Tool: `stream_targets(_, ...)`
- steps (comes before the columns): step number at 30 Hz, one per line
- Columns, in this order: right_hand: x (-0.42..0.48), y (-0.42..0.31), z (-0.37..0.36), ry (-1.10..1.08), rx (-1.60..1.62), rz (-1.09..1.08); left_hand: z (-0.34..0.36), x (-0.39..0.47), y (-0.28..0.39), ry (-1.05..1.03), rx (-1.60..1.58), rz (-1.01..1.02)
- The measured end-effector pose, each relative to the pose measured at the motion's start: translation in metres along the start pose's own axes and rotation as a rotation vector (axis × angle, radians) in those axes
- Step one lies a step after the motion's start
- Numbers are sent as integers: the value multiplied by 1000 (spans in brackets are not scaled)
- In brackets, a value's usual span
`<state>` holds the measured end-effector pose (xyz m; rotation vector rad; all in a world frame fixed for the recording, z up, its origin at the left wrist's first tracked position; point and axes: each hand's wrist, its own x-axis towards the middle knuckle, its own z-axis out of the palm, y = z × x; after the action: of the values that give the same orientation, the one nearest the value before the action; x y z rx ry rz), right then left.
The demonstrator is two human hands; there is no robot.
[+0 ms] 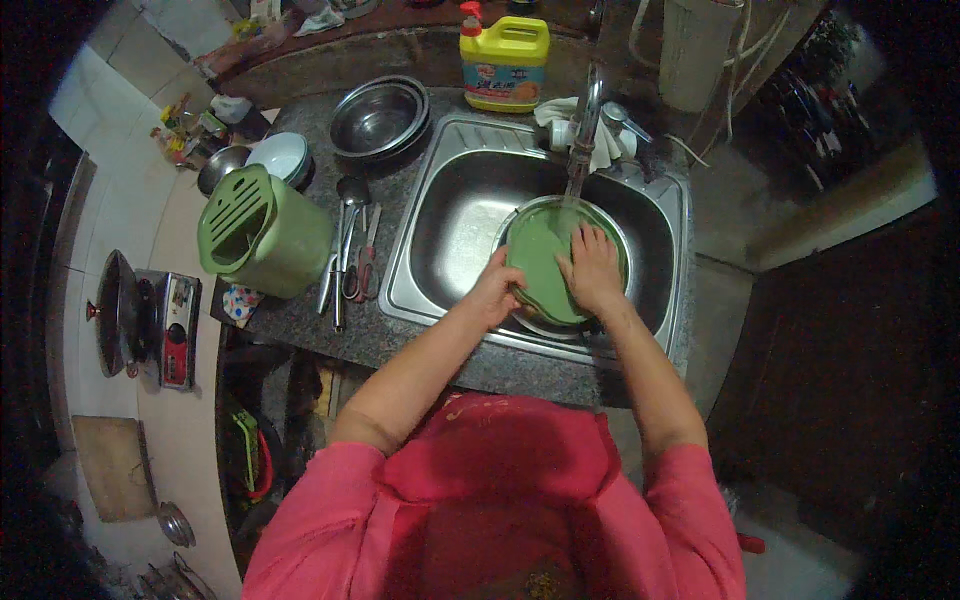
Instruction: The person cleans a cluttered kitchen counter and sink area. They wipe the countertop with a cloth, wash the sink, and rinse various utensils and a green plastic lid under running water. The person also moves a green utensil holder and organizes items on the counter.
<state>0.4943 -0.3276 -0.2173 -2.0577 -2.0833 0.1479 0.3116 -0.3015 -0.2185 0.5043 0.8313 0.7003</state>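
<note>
A flat green plastic piece is tilted over a round metal basin inside the stainless steel sink. My left hand grips its near left edge, thumb on top. My right hand lies on its upper face with the fingers stretched out, pressing or rubbing; it does not visibly grip anything. Water appears to run from the faucet onto the green piece's far part. Something green also shows in the basin, right of my right hand; its shape is mostly hidden.
Behind the sink stands a yellow detergent jug. Left of it are stacked metal bowls. A green slotted container, scissors, a ladle and white bowls occupy the left counter. A white cloth lies behind the faucet.
</note>
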Motion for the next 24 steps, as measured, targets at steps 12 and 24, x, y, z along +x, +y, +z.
stream_targets(12, -8, 5, -6, -484, 1278, 33, 22, -10, 7, 75, 205, 96)
stream_targets(24, -6, -6, -12, -18, 1282, 215, 41, 8, -18, 84, 627, 312)
